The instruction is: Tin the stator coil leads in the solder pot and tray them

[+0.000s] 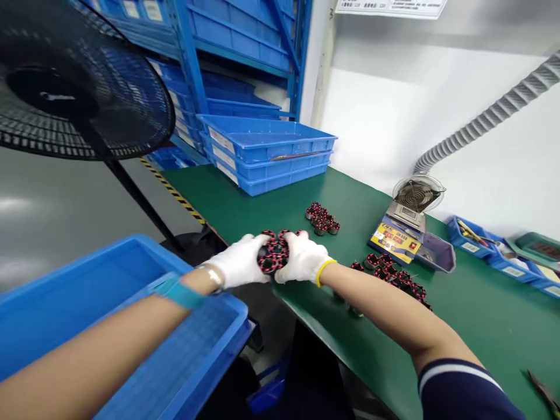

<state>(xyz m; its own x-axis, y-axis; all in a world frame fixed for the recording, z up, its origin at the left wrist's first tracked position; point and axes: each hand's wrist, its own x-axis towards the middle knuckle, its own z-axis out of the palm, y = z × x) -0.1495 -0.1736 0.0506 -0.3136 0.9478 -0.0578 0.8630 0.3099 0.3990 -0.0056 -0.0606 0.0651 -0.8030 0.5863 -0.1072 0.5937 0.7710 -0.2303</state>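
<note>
Both my hands wear white gloves and are pressed together around a bunch of small black coils with red winding (pixel 273 255), near the front left edge of the green table (pixel 481 315). My left hand (pixel 239 261) cups the bunch from the left, and my right hand (pixel 303 257) cups it from the right. A second cluster of the same coils (pixel 322 219) lies on the table just beyond my hands. Several more coils (pixel 396 279) lie in a row to the right of my right forearm.
An empty blue bin (pixel 109 326) sits under my left arm. Stacked blue trays (pixel 266 154) stand at the table's far end, before blue shelving. A black fan (pixel 65 81) stands at left. A soldering station with small fan (pixel 409 224), small blue part bins (pixel 475 238) and a grey hose (pixel 490 119) are at right.
</note>
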